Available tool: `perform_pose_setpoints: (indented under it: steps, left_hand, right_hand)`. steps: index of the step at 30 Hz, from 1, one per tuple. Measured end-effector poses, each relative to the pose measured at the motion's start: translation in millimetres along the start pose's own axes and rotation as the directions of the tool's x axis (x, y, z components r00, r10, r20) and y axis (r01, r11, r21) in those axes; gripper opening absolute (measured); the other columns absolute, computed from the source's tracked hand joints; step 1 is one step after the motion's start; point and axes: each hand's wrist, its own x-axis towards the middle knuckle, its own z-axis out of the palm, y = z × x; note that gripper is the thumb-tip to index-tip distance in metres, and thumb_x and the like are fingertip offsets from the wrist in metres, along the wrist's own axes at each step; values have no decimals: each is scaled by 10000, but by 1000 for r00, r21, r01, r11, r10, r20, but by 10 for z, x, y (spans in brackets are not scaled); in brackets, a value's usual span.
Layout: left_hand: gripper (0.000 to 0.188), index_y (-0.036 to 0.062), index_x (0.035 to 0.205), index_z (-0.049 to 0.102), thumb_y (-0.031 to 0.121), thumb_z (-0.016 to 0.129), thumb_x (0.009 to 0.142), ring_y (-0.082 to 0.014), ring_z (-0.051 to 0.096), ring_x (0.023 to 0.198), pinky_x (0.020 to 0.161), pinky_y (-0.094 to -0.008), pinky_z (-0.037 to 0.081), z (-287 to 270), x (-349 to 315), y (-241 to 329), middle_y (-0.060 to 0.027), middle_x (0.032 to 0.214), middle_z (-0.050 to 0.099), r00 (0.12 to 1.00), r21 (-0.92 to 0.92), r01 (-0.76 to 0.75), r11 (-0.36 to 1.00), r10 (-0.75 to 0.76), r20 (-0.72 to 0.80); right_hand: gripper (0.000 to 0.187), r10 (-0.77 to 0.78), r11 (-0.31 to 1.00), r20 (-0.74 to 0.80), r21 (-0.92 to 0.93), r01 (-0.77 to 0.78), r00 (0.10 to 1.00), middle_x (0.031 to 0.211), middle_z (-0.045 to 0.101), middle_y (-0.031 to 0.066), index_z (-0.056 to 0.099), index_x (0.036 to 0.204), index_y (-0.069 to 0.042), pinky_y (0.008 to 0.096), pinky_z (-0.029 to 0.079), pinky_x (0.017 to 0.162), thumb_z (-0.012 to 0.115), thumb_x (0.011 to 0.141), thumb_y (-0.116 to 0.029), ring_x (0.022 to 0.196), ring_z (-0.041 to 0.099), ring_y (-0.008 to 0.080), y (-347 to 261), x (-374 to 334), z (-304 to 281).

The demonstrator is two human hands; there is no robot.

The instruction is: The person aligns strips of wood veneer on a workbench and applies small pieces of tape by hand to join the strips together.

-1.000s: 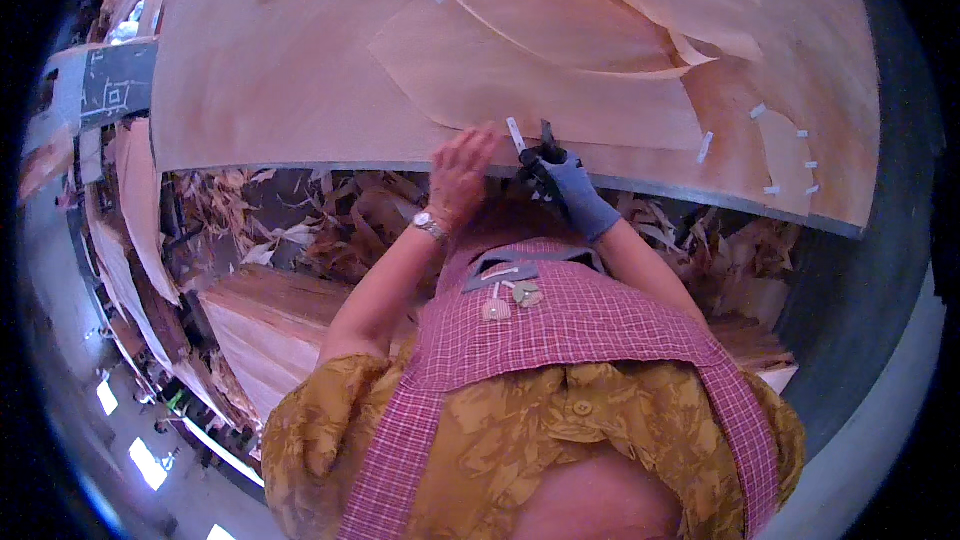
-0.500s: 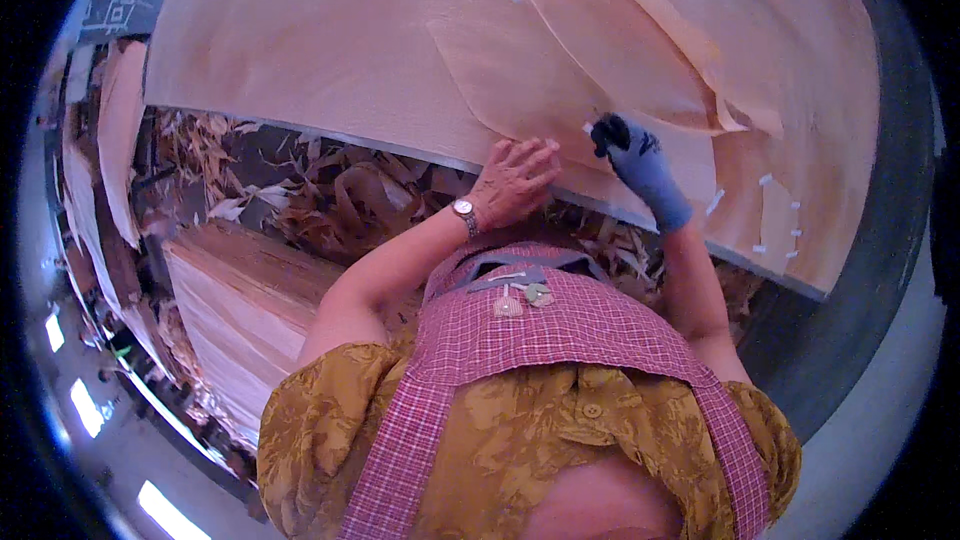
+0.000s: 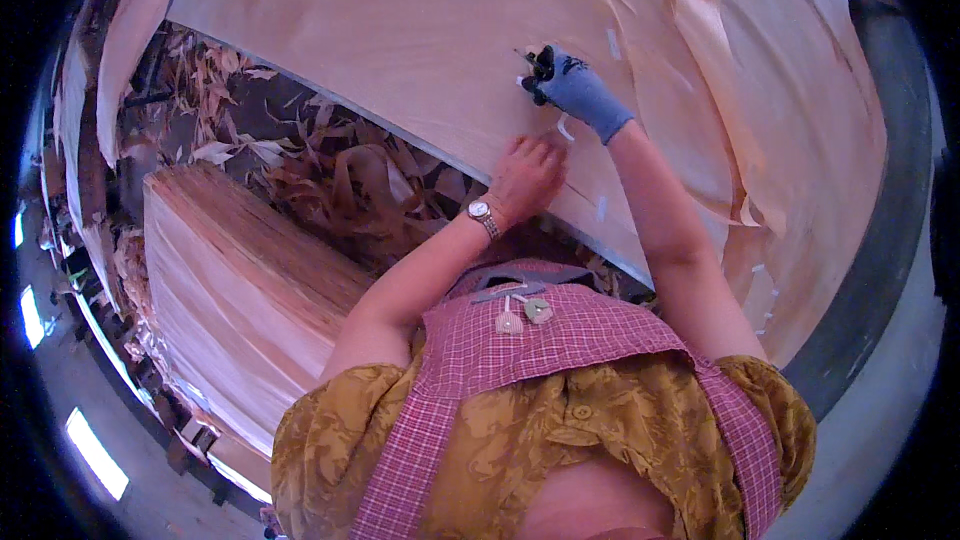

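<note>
Broad sheets of thin tan wood veneer (image 3: pixel 400 30) cover the stack in front of me. My left hand (image 3: pixel 530 178), bare and with a wristwatch (image 3: pixel 479 209) at the wrist, rests on the sheet by its near edge, fingers slightly bent. Farther in, my right hand (image 3: pixel 575 90) wears a blue-grey glove with black fingertips. Its fingers are pinched together. A thin dark point and a small white bit show at them; what they hold is unclear. A curled white strip (image 3: pixel 566 128) and a flat white strip of tape (image 3: pixel 602 208) lie on the veneer close by.
More tape strips (image 3: pixel 613 43) dot the sheets. A loose veneer piece with a wavy, raised edge (image 3: pixel 715 60) lies to the right. Veneer scraps (image 3: pixel 350 180) fill the gap below the near edge. Another veneer stack (image 3: pixel 230 280) stands at the left.
My right hand has moved farther in over the sheet, away from the near edge. A white tape strip now shows where it was. The view has turned; my left hand stays near the edge.
</note>
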Motion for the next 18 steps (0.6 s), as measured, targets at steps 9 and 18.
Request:
perform_pose_setpoints:
  steps: [9, 18]
  left_hand:
    - [652, 83, 1441, 346, 254, 596, 864, -302, 434, 1269, 1039, -523, 316, -36, 313, -339, -121, 1399, 450, 914, 170, 131, 977, -52, -401]
    - [632, 233, 1426, 394, 351, 630, 851, -340, 422, 1256, 999, -563, 328, 63, 398, -315, -160, 1408, 407, 958, 349, 103, 931, 2, -287]
  right_hand:
    - [483, 104, 858, -39, -501, -109, 994, 1032, 664, 213, 632, 993, -36, 443, 503, 832, 601, 834, -491, 951, 644, 374, -51, -99, -93]
    - [386, 192, 974, 47, 111, -196, 980, 693, 664, 147, 667, 849, -20, 396, 500, 621, 610, 849, -402, 632, 646, 280, 404, -577, -95]
